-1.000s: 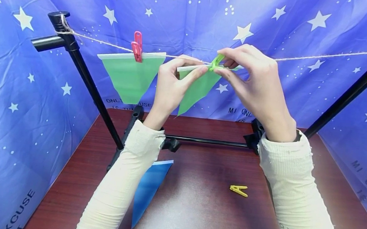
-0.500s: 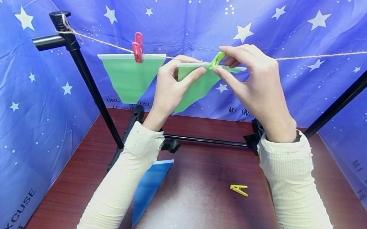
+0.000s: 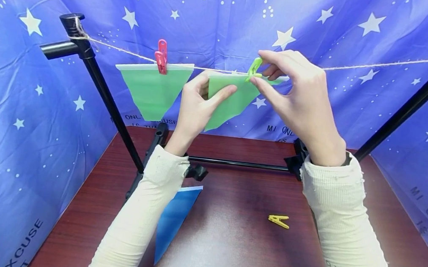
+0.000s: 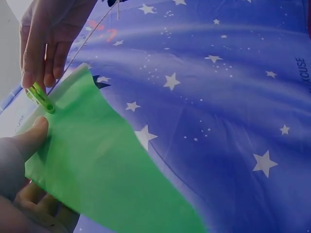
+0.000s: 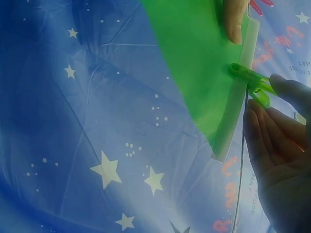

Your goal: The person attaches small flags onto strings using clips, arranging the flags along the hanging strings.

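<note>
In the head view my left hand (image 3: 194, 110) holds a green paper pennant (image 3: 233, 103) by its white-edged top, thumb in front and fingers behind it. The pennant's top edge lies along a string (image 3: 376, 64). My right hand (image 3: 303, 94) pinches the handles of a light green clothespin (image 3: 255, 67) between thumb and fingers. In the right wrist view, the clothespin (image 5: 250, 75) reaches over the white strip onto the pennant (image 5: 194, 58). To the left, a second green pennant (image 3: 158, 90) hangs from the string under a red clothespin (image 3: 161, 63).
Black poles (image 3: 106, 94) carry the string at both sides. A black crossbar (image 3: 242, 164) runs low between them. On the brown table (image 3: 228, 236) lie a yellow clothespin (image 3: 279, 221) and a blue pennant (image 3: 178, 215), partly covered by the left sleeve. A starry blue cloth (image 3: 227, 20) stands behind.
The left thumb has slid slightly down from the pennant's top edge, and the pennant has turned flatter to view. The right fingers and the green clothespin have shifted slightly up.
</note>
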Available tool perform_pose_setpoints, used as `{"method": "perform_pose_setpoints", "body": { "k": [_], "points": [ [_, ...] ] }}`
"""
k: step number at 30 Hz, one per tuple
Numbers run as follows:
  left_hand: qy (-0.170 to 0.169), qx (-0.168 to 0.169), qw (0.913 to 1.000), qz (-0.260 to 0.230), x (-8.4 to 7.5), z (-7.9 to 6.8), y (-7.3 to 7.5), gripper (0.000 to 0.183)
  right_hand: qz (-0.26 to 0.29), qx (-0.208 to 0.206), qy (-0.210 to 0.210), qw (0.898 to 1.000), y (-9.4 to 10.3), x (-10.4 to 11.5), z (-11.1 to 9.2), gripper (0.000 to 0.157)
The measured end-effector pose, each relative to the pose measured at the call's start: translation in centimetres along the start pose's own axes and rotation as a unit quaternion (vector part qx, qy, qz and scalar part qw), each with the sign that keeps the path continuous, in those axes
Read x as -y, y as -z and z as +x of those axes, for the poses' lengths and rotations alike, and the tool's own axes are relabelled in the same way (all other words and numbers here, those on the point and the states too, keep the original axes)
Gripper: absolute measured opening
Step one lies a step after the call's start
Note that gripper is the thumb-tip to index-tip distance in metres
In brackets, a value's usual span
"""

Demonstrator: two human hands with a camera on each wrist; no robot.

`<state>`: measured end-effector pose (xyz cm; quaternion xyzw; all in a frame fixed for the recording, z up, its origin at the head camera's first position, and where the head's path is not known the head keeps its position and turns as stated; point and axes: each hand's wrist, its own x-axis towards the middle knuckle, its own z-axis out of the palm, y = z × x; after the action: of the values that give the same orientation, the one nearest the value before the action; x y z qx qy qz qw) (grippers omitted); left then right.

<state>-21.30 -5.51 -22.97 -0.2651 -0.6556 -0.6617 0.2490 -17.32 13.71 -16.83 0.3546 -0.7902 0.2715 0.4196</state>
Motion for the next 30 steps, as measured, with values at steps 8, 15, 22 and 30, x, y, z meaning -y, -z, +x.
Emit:
{"method": "perform_pose_setpoints", "body": {
  "k": [8,15,22,30],
  "points": [
    [-0.015,0.005,0.9998,0.009,0.5,-0.2,0.4,0.021,0.008,-0.002,-0.038,0.999,0.2,0.6,-0.2,0.033],
    [-0.010,0.005,0.9996,0.026,0.6,-0.6,0.9,0.021,-0.005,-0.003,-0.014,1.000,0.5,0.3,-0.5,0.032],
    [-0.005,-0.004,0.9997,0.023,1.0,-1.0,1.3,0.021,-0.018,0.003,0.021,1.000,0.8,0.0,-0.9,0.030],
    [-0.007,-0.003,0.9998,0.020,1.2,-1.6,1.8,0.016,-0.011,0.004,0.014,1.000,0.9,0.0,-1.5,0.030]
  ]
}}
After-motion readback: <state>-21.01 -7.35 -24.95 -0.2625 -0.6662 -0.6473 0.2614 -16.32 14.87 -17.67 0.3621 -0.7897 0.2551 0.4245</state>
